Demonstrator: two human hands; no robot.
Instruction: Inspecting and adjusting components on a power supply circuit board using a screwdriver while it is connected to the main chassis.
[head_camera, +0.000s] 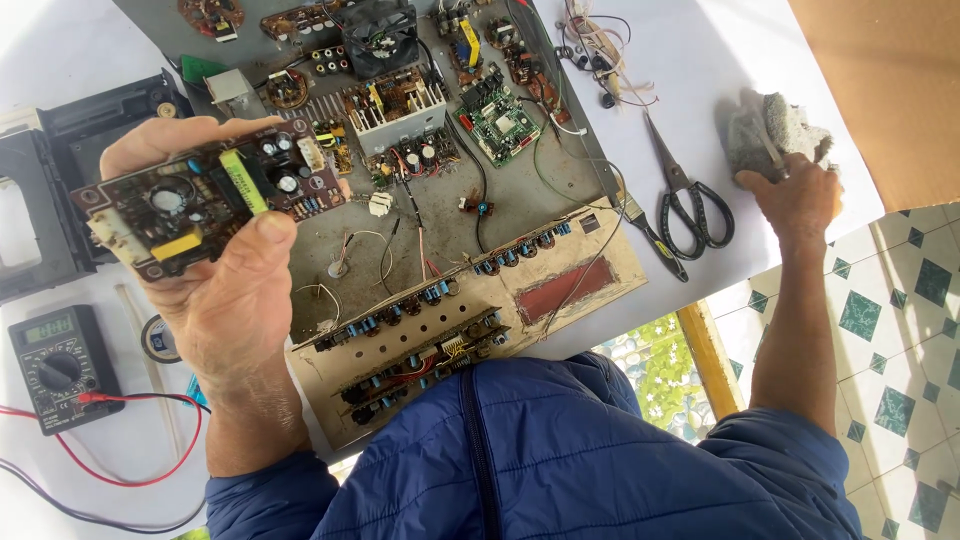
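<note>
Far left on the white desk (60, 50): a black digital multimeter with round dial (58, 365), red and black leads trailing off it. Just right of that, the left hand (225, 290), raised above the desk, grip clenched on a small brown circuit board with black capacitors and a yellow-green block (205, 195), thumb pressed on its near edge, fingers wrapped behind. Beneath and to the right, an opened grey metal amplifier chassis crowded with boards, wires and a black fan (430, 130), lying flat on the desk. Further right, black-handled scissors (685, 195), blades shut, beside the chassis edge. Far right, the right hand (795, 200), grip closed over a crumpled grey-white rag (770, 125) at the desk's corner. Past the desk edge, white floor tiles with green diamond insets (900, 330); bright daylight throughout.
</note>
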